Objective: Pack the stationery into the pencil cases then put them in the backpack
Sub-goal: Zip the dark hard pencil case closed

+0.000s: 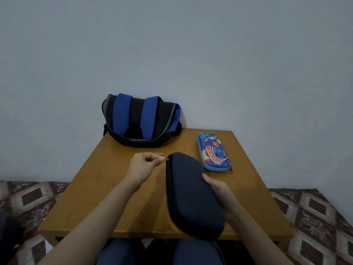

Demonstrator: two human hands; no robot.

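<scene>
Zip work on the dark pencil case (189, 190), judging by the grip: left hand (142, 165) pinched on the small zip pull (166, 159) at the case's far end, right hand (219, 190) wrapped round the right side of the shell, holding it tilted up on edge over the near part of the counter (107, 188). No telling whether closing or opening, the seam down the left side being too dark to read. No loose stationery anywhere in sight, so probably the tail of a closing run. Colourful pencil case (213, 153) flat on the counter to the right, closed, zip tag trailing at its near end, just beside the dark one but apart from it. Backpack (141, 119) at the far edge against the wall, straps facing up, no opening visible. Next, most likely: letting go of the pull, then finding and opening the backpack's zip before carrying either case across, which calls for at least one free hand. Plenty of bare counter on the left, and between cases and backpack, for setting things down; less on the right, with the colourful case near that edge. Worth minding the front edge: dark case reaching past it in this view, seemingly carried only by the right hand's grip, knees below and patterned floor (315, 217) to either side.
</scene>
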